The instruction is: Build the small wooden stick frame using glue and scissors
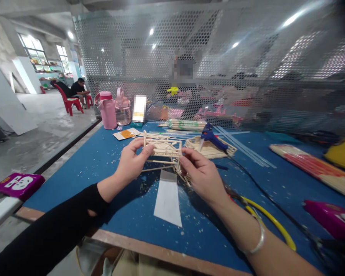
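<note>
A small frame of thin wooden sticks (165,148) is held up above the blue table between both hands. My left hand (134,159) pinches its left end between thumb and fingers. At the right end, my right hand (199,172) grips an upright stick with its fingers closed. Beneath the frame are several loose sticks (158,168), and a white strip of paper (168,201) lies nearer the front edge. Behind my right hand, a blue glue gun (212,138) rests on another stick-built piece (207,149).
A pink thermos (107,111) and clear jug (123,109) stand at the back left. Yellow-handled pliers (270,222) and a black cable (255,188) lie right, near a stick packet (313,165). Behind is a perforated metal screen (149,57); a seated person (79,90) is far left.
</note>
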Motion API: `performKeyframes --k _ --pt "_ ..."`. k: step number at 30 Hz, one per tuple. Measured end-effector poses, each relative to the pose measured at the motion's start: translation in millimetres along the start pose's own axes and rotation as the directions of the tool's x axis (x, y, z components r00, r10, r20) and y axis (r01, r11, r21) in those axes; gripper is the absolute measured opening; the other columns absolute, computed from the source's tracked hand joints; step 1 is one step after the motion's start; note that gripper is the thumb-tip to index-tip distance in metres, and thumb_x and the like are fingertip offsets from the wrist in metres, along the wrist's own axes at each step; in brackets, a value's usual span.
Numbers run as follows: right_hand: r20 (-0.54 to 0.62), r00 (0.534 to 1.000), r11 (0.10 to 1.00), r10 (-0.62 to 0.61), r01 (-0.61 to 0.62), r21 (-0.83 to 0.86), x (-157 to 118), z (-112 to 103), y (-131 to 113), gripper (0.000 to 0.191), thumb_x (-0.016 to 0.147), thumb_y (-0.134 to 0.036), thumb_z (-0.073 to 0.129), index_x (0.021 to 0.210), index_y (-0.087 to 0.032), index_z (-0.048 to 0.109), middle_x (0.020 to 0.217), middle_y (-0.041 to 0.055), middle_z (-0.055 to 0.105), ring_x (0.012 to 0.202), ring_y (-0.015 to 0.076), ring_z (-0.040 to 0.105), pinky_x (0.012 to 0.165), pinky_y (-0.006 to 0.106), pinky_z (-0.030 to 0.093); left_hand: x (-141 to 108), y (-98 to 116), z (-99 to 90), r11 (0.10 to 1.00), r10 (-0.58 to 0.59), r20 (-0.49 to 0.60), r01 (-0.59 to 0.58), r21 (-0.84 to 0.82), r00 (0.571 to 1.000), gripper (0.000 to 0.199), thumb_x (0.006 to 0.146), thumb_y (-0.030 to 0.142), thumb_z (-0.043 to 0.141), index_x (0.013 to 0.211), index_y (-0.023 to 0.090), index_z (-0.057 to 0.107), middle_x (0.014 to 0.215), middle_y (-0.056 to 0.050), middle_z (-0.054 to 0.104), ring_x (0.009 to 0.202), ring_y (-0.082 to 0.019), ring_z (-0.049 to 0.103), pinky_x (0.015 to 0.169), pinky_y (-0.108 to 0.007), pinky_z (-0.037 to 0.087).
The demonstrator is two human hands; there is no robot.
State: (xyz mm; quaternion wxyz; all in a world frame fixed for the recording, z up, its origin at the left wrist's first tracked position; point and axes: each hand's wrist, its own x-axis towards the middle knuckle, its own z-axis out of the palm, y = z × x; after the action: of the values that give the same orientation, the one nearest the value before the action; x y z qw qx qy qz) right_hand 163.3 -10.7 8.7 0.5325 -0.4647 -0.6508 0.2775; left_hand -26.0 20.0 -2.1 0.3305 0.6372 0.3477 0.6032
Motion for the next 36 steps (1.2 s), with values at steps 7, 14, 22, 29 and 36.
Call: performKeyframes --k 7,14,22,29,36 --pt "-0.046 0.995 0.993 -0.087 0.082 -0.085 -1.8 3.0 0.9 0.022 0.076 -0.034 0.061 0.09 -0.017 0.062 0.069 0.0003 0.06 0.06 0.0133 0.053 0.058 0.027 0.045 5.8 -4.8 -4.5 0.976 0.114 -0.038 -0.105 0.19 0.993 0.013 0.084 0.028 0.062 0.087 0.02 0.072 0.101 -0.009 0.07 0.1 -0.022 0.061 0.097 -0.041 0.043" --pt "-0.025 1.0 0.989 -0.008 0.004 -0.148 1.6 1.5 3.1 0.029 0.07 -0.034 0.065 0.094 -0.017 0.064 0.07 -0.0016 0.052 0.059 0.0114 0.047 0.056 0.026 0.041 4.8 -6.8 -7.2 0.99 0.018 0.124 -0.034 0.135 0.992 0.015 0.083 0.032 0.062 0.078 0.019 0.069 0.091 -0.006 0.071 0.089 -0.019 0.062 0.089 -0.037 0.046" --pt "0.079 0.995 0.993 0.057 -0.064 0.095 -5.7 -7.7 -23.8 0.017 0.069 -0.032 0.066 0.082 -0.02 0.065 0.07 0.0001 0.061 0.064 0.013 0.054 0.061 0.027 0.046 -9.6 16.0 1.6 0.984 -0.034 0.076 0.047 -0.174 0.997 0.034 0.083 0.052 0.061 0.078 0.018 0.066 0.077 -0.004 0.07 0.07 -0.015 0.061 0.068 -0.027 0.049" --pt "0.128 0.988 0.992 0.09 -0.101 0.08 -11.0 -14.5 -38.1 0.011 0.068 -0.03 0.067 0.067 -0.02 0.063 0.062 -0.0007 0.059 0.055 0.0105 0.049 0.052 0.024 0.043 -17.3 17.2 2.6 0.967 -0.019 0.116 0.048 -0.252 0.993 0.028 0.086 0.047 0.06 0.081 0.02 0.065 0.08 -0.002 0.071 0.07 -0.014 0.061 0.068 -0.026 0.049" --pt "0.171 0.967 0.969 0.191 -0.214 0.126 -9.5 -15.6 -36.8 0.015 0.063 -0.033 0.072 0.062 -0.02 0.066 0.06 -0.001 0.06 0.053 0.0094 0.048 0.051 0.023 0.041 -18.4 18.5 0.8 0.985 0.019 0.116 0.001 -0.17 0.993 0.029 0.087 0.047 0.058 0.081 0.019 0.066 0.08 -0.003 0.071 0.07 -0.014 0.06 0.067 -0.026 0.049"
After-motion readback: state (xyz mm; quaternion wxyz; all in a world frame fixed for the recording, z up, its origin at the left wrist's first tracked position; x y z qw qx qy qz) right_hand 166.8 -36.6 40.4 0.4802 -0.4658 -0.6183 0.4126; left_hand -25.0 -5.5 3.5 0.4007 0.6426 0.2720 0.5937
